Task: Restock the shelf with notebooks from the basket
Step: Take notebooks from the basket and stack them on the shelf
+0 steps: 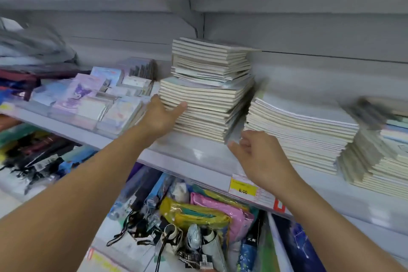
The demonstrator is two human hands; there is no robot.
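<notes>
- At the far left of the shelf (176, 152), dark folded fabric goods (19, 81) lay in a soft, blurred heap.
- Right of them, flat glossy packets (88, 95) with pastel printed covers overlapped in slanted rows, one showing a purple cartoon figure.
- The left hand (160, 117) pressed against the left face of the tall notebook stack (205, 104); its fingers (180, 107) lay fairly straight along the cream page edges, thumb up by the stack's near corner, gripping nothing.
- That stack was made of thin, square-cornered paper notebooks: a wider lower block with a narrower, slightly skewed block on top, the covers pale and smooth.
- The right hand (258, 157) hovered at the stack's lower right corner, near the shelf's front edge; its fingers were loosely curled and blurred, and I could not tell whether they pinched anything.
- Just beside it on the right, a lower, broader notebook stack (302, 130) sat with a faintly bowed top cover and neat layered edges.
- Farther right, more notebook piles (379, 152) stepped down unevenly, smeared by motion blur.
- A yellow price label (242, 187) reading 6.00 was fixed to the shelf's front strip under the right wrist.
- On the lower shelf, folded umbrellas (194, 240) with cord loops and crinkled plastic-wrapped pink and yellow packets (212, 212) lay jumbled.
</notes>
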